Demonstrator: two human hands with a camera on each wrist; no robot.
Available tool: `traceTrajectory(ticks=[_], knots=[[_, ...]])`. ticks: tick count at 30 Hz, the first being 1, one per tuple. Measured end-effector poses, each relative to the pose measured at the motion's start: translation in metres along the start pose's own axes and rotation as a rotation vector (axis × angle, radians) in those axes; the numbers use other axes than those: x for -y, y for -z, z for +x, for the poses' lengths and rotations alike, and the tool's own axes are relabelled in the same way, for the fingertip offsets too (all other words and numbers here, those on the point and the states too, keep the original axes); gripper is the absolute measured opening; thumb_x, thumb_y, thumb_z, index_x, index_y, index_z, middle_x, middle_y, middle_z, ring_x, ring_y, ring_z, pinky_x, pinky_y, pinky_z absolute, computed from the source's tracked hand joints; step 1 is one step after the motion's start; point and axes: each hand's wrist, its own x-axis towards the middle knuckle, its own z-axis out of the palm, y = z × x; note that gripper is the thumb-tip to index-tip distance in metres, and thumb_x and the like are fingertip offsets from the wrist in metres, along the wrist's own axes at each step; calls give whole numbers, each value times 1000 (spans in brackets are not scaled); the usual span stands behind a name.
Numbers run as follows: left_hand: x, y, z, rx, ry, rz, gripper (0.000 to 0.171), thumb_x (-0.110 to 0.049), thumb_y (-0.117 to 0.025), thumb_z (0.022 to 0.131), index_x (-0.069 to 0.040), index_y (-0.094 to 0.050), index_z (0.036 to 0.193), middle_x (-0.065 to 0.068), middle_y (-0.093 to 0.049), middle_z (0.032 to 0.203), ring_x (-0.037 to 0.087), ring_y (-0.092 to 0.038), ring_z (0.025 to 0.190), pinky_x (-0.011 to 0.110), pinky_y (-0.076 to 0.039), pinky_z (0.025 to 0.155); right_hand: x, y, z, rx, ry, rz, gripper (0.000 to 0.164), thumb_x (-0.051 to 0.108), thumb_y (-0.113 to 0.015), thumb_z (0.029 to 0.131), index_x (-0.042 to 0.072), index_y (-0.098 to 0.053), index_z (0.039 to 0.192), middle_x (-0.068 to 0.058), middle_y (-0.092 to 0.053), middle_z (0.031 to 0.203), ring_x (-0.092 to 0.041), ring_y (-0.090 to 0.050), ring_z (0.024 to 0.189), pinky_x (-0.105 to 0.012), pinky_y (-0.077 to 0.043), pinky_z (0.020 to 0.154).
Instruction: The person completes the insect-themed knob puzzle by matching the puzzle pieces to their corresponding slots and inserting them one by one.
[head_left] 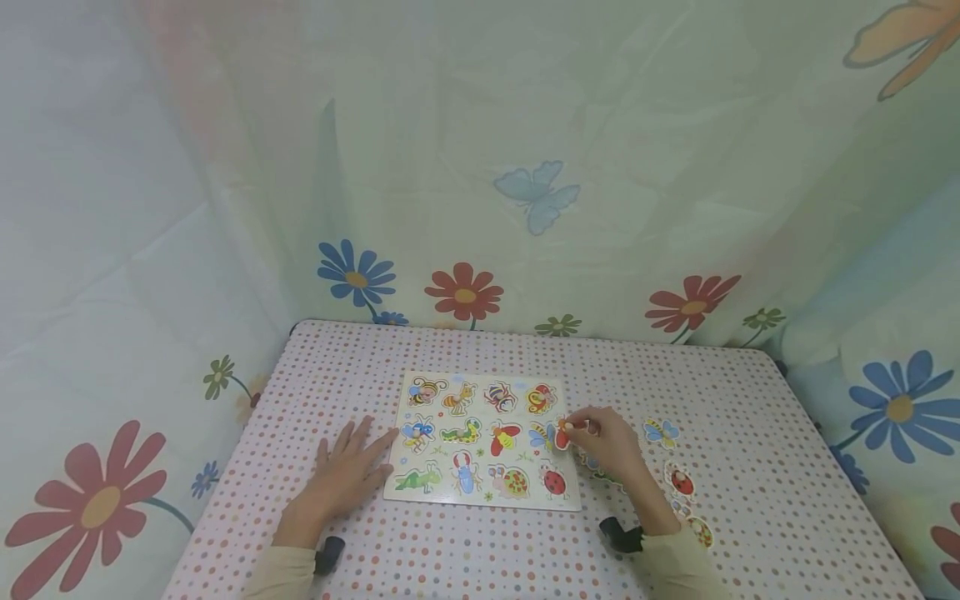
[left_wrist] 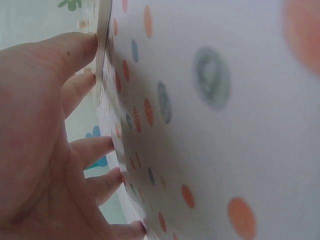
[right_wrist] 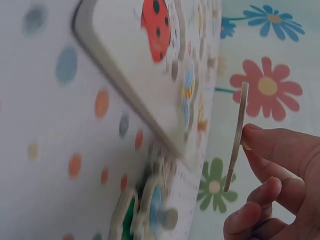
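A wooden puzzle board [head_left: 480, 457] with insect pictures lies on the table. My right hand [head_left: 611, 443] is above the board's right edge and pinches a red-winged insect puzzle piece [head_left: 561, 436] between thumb and finger. The right wrist view shows that piece edge-on [right_wrist: 237, 140], raised off the board, with the thumb and finger at its small knob. My left hand [head_left: 341, 471] rests with spread fingers at the board's left edge. In the left wrist view the thumb and a finger touch the board's side [left_wrist: 103, 35], while other fingertips rest on the tablecloth.
Loose pieces lie right of the board: a blue-winged insect [head_left: 661, 432], a ladybird [head_left: 681, 481] and a round spotted piece [head_left: 701, 532]. Others, one green [head_left: 600, 473], lie partly under my right hand. A dotted cloth [head_left: 450, 550] covers the table; a flowered curtain [head_left: 420, 167] hangs behind.
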Motion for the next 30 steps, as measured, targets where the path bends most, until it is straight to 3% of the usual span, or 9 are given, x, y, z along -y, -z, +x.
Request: traceTrajectory(ticks=[7,18,25,30], knots=[[1,-1,0,1,5,-3,57,-40,-54,102,-32,-37,156,16,-13,166,45,-5,149,74,2,111,22,-23,5,45,-31,-5,9,16,-77,88,9,-76,95,-2,-55,81,-19,-45,72,-31,-36,57],[0,-2,2,-12,3,6,57,-38,-56,101,-31,-39,155,16,-16,165,45,-8,149,74,0,111,45,-51,11,78,65,34,6,15,-79,86,15,-77,92,1,-63,90,-13,-53,74,-35,-44,66],[0,-2,2,-9,7,15,57,-39,-55,102,-31,-38,156,16,-16,165,46,-8,149,74,0,111,49,-65,19,109,96,55,5,13,-80,85,15,-76,88,4,-69,90,-11,-50,60,-34,-42,58],[0,-2,2,-9,8,13,57,-39,-56,101,-32,-38,155,17,-16,165,46,-8,149,73,0,111,50,-71,22,130,70,11,8,14,-80,84,19,-75,87,9,-67,86,-11,-51,65,-49,-40,79]])
